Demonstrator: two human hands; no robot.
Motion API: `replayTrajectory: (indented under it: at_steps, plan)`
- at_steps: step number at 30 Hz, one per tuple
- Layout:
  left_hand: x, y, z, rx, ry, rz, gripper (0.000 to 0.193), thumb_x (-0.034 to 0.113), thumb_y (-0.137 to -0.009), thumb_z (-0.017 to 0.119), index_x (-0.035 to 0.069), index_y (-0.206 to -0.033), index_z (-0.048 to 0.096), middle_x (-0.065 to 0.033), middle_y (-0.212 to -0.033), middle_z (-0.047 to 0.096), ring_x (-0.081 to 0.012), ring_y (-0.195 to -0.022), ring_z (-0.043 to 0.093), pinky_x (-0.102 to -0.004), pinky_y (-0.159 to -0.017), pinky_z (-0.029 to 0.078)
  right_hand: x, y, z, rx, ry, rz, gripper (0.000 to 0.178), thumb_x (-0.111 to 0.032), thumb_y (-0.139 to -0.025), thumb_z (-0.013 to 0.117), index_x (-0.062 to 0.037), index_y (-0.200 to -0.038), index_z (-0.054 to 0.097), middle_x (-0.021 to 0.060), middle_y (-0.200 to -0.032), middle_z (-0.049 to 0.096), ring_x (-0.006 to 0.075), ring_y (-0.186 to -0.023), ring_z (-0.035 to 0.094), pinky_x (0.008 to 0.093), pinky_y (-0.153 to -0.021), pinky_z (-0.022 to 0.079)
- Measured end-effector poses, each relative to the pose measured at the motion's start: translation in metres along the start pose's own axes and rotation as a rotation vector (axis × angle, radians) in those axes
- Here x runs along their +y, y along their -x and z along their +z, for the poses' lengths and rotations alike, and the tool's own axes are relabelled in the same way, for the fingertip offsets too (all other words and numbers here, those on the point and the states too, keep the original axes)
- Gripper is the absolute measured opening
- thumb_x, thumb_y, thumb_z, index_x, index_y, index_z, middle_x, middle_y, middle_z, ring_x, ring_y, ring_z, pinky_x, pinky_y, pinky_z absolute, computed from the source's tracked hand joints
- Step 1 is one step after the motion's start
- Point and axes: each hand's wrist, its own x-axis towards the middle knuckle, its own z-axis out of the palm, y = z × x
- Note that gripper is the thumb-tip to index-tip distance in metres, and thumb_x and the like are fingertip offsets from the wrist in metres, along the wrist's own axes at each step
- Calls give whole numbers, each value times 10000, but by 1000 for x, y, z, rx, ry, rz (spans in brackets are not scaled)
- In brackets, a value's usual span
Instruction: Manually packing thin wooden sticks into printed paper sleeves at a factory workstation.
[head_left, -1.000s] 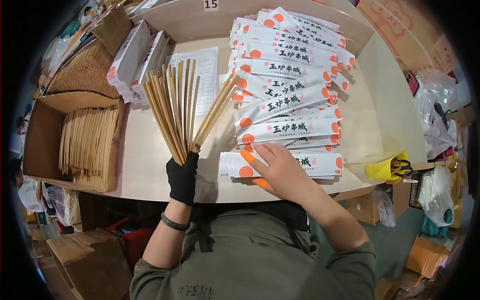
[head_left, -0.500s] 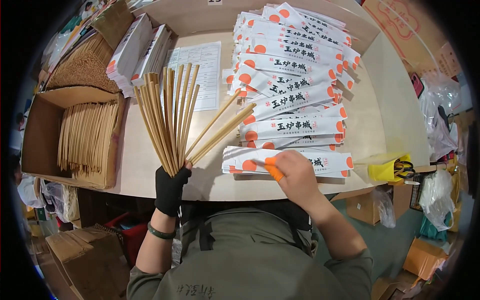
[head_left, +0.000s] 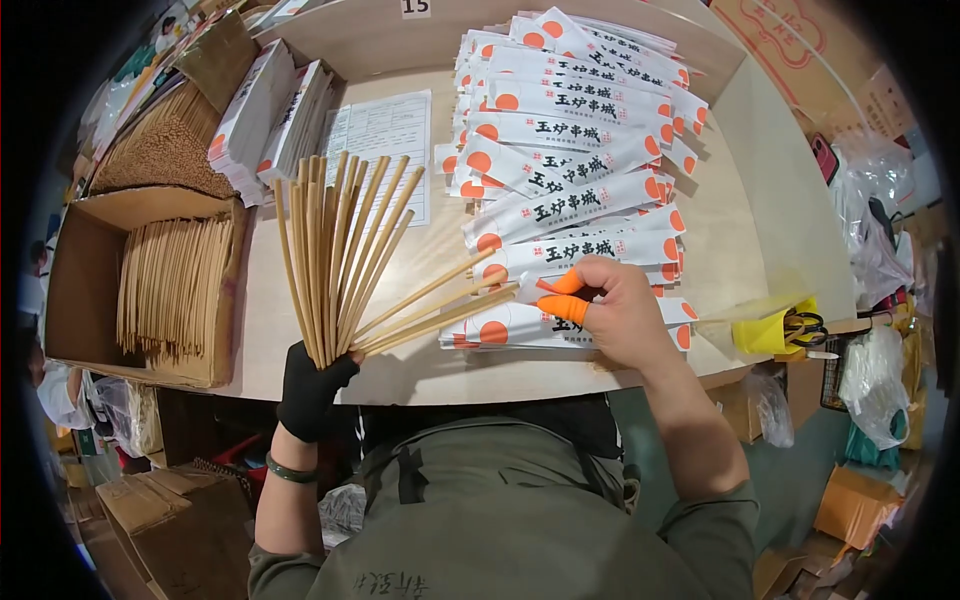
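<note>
A fanned bunch of wooden chopsticks (head_left: 345, 260) is gripped at its lower ends by my left hand (head_left: 318, 393), which wears a black fingerless glove. A few of them lean away to the right. Their tips meet the raised mouth of a white paper chopstick sleeve (head_left: 531, 290); whether they are inside it I cannot tell. My right hand (head_left: 625, 318), with orange finger covers on the thumb and a finger, pinches that sleeve. Just below lies a small stack of flat sleeves (head_left: 462, 330). Beyond it rises a long pile of printed sleeves (head_left: 575, 203) with orange dots.
At the left stands an open cardboard box (head_left: 225, 365) of chopsticks, with a larger chopstick bundle (head_left: 165, 150) behind it. Upright stacks of sleeves (head_left: 250, 120) and a printed sheet (head_left: 400, 130) lie farther back. Scissors (head_left: 805, 328) sit in a yellow holder (head_left: 757, 337) at the right edge.
My right hand has lifted a sleeve's end off the stack toward the chopsticks. My left hand has moved slightly left and nearer, and the right-leaning chopsticks have tipped lower toward the sleeve.
</note>
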Motion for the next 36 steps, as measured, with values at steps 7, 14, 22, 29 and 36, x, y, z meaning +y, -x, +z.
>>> replayTrajectory:
  at_steps: [7,14,22,29,36]
  plan:
    - [11,-11,10,-59,-31,167,200,136,-856,662,-29,-968,652,-89,-968,702,-118,-830,617,-282,-749,501,-1,-2,14,-11,789,-686,185,-96,-711,754,-9,-851,670,59,-777,583,221,-719,551,329,-620,462]
    - [32,-41,93,118,531,190,299,201,-912,634,-44,-1084,631,-125,-991,673,-180,-907,655,-290,-778,533,-2,-30,46,134,840,-918,249,-156,-759,686,-22,-967,660,81,-883,572,264,-848,553,373,-738,450]
    - [9,-35,71,324,188,110,112,139,-833,661,32,-854,685,21,-633,570,-50,-534,493,-211,-491,382,50,18,45,-32,1039,-866,138,-60,-727,691,10,-808,604,86,-789,551,239,-721,563,333,-587,452]
    - [-5,-21,52,316,128,44,167,166,-825,726,16,-798,656,21,-612,550,-58,-526,486,-228,-481,374,45,19,31,27,724,-716,157,-64,-721,733,-7,-834,640,101,-801,598,265,-695,578,335,-630,489]
    - [-6,-4,22,270,-5,74,133,137,-821,714,15,-830,660,17,-658,586,-65,-579,526,-232,-530,413,1,5,11,101,-13,79,130,-79,-802,758,-18,-782,645,-49,-697,489,48,-630,439,232,-598,391]
